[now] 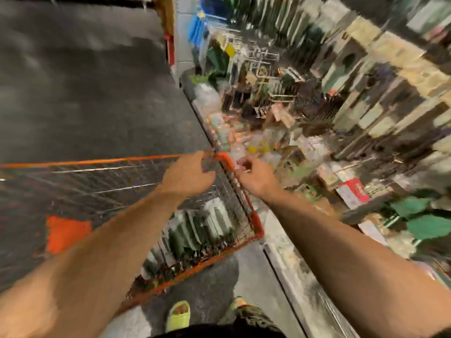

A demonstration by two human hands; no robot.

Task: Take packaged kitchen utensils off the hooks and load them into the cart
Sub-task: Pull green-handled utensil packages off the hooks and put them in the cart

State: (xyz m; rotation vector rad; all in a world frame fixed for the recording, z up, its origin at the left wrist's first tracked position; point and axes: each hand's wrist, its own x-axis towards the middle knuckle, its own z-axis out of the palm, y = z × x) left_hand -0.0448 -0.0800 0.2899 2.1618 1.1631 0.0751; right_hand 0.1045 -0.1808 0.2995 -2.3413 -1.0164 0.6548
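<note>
Cart [234, 172]: centre-left of view, on the floor [85, 81]; packaged utensils [195, 230] stacked inside at its near right corner. Display rack [341, 81]: runs from 12 o'clock to 4 o'clock, just beside the cart's right side; packages hang on its hooks. Left hand [188, 175]: over the cart's far right corner. Right hand [256, 176]: just right of that corner, near the left hand, between cart and rack. Feet [178, 315]: at 6 o'clock, behind the cart.
</note>
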